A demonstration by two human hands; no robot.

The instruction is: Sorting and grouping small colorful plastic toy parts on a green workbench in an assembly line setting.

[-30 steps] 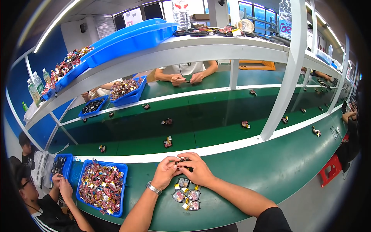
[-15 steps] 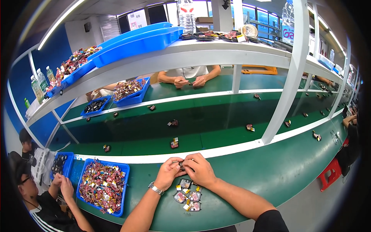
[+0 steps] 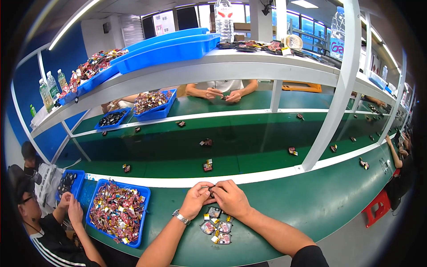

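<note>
Over the green bench, my left hand [image 3: 196, 202] and my right hand [image 3: 231, 201] meet, fingers closed around a small black casing [image 3: 211, 191]. Its inside is mostly covered by my fingertips. Just below my hands lies a group of several similar black-rimmed casings [image 3: 208, 227], with reddish boards and yellow-and-white tabs showing in them. My left wrist carries a metal-band watch. To the left stands a blue bin [image 3: 144, 213] heaped with small red, yellow and white electronic parts.
A co-worker [image 3: 49, 236] sits at the left beside a blue tray of black parts [image 3: 67, 183]. Beyond a white rail, scattered assemblies [image 3: 207, 167] lie on the green belt. White shelf posts [image 3: 331, 93] rise ahead; another person's hands [image 3: 224, 95] work across. A red stool [image 3: 377, 208] stands right.
Both hands keep hold of the black casing with small finger shifts. The whole view has moved slightly. Across the belt, the other person's hands have changed position a little.
</note>
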